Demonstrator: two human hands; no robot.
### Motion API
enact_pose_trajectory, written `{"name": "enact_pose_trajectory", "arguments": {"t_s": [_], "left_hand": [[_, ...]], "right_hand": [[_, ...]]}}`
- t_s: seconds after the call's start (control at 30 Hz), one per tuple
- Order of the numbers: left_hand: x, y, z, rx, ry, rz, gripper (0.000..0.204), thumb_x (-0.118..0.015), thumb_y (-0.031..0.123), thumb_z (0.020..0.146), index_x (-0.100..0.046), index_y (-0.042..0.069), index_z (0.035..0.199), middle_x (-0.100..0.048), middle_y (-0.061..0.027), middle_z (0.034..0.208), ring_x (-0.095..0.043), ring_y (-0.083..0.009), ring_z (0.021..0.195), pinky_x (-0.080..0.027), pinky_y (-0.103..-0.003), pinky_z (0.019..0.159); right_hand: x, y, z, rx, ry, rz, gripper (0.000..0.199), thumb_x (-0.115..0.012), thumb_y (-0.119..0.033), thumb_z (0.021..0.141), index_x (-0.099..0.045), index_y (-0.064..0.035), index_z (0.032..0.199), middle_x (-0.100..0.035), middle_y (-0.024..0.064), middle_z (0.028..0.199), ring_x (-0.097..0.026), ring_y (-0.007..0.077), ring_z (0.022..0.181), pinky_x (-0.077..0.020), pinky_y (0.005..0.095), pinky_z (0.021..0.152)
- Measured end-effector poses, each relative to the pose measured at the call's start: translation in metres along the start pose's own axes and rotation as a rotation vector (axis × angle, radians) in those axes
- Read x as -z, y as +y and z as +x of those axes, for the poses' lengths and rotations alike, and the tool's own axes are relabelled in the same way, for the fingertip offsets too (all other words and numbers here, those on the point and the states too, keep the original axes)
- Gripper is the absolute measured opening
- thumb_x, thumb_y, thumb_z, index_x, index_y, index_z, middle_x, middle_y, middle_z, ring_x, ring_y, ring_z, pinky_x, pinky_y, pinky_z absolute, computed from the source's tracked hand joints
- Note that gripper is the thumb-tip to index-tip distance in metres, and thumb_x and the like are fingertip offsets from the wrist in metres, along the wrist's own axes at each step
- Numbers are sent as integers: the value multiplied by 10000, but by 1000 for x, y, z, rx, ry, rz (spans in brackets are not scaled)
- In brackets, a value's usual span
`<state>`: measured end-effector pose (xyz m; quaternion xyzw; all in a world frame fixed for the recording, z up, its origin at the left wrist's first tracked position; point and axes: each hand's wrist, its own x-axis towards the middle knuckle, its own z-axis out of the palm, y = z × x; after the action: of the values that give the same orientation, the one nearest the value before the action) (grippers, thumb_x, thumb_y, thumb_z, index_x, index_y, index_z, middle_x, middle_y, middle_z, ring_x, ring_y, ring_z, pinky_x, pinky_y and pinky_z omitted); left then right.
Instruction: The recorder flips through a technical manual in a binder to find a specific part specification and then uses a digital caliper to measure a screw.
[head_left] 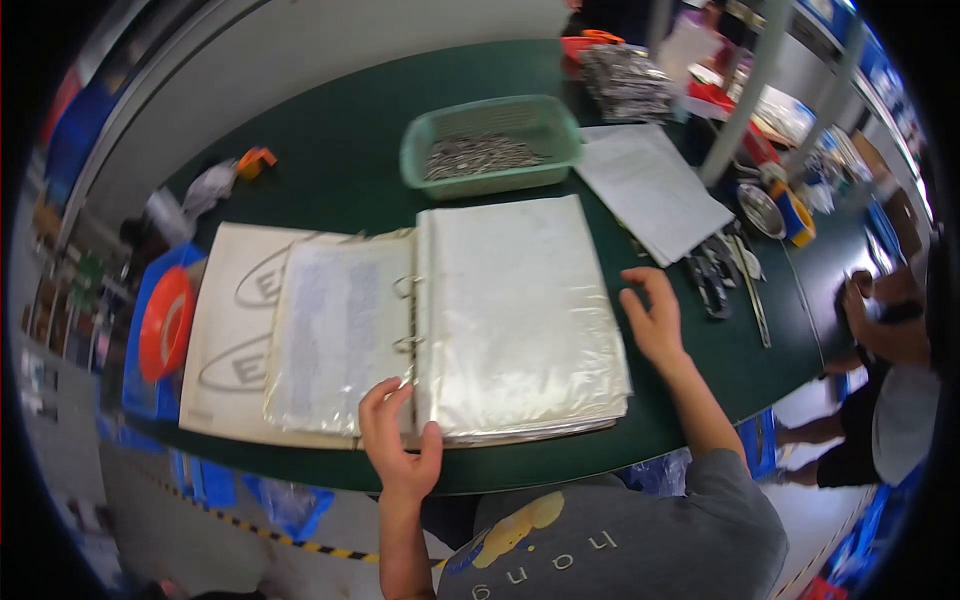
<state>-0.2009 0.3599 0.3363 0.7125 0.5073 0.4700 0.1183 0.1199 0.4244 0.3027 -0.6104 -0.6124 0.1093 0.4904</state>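
Observation:
A ring binder (232, 330) lies spread on the green table, its metal rings at the middle. On its left side rests a clear plastic sleeve (335, 335) with a printed sheet in it; on the right is a thick stack of clear sleeves (515, 315) with a blank white page on top. My left hand (398, 440) is at the binder's lower edge by the spine, fingers apart, holding nothing. To the right of the stack, my right hand (655, 315) hovers with fingers spread and nothing in it.
Behind the binder stands a green plastic basket (490, 185) with many small metal pieces. White sheets (655, 190) lie right of it, near black-handled tools (708, 285) and a caliper-like metal tool (752, 295). An orange bowl (167, 322) sits in a blue bin at left. Another person (900, 400) stands at right.

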Motion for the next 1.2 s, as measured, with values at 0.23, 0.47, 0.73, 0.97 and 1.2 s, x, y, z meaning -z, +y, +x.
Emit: {"name": "enact_pose_trajectory", "arguments": {"t_s": [0.23,0.47,0.73,0.97,1.2], "left_hand": [[-29,1,16,87,-264,86,453,-559,137,691,-445,-1,1107,-374,-194,1175,-380,-345,1085,-297,-396,932],[-38,-7,6,136,-181,18,476,-536,192,707,-429,1,1130,-359,-188,1189,-343,-327,1126,-237,-411,976],[-38,-9,0,156,-143,31,496,-539,256,720,-434,0,1132,-355,-182,1197,-334,-321,1135,-229,-419,972],[-44,-6,-4,162,-118,12,498,-539,276,730,-440,1,1132,-361,-181,1201,-337,-318,1137,-226,-418,975],[-54,-7,15,143,-138,15,483,-540,243,727,-442,-6,1129,-363,-189,1203,-340,-325,1135,-228,-418,975]], "right_hand": [[4,8,-25,125,-157,-115,183,-543,-63,722,-551,-47,904,-544,94,916,-509,274,866,-385,361,739],[28,33,2,162,-264,-35,165,-579,-85,683,-559,-67,846,-548,62,871,-507,245,851,-381,359,747],[80,73,47,231,42,-456,209,-608,-76,601,-581,-74,808,-543,67,917,-509,253,884,-390,373,773],[87,73,54,308,-113,-478,301,-625,-102,563,-586,-72,861,-535,79,956,-497,256,933,-372,362,836],[77,87,71,346,-58,-625,329,-553,-10,604,-584,-74,926,-550,92,947,-515,260,909,-398,357,810]]}}
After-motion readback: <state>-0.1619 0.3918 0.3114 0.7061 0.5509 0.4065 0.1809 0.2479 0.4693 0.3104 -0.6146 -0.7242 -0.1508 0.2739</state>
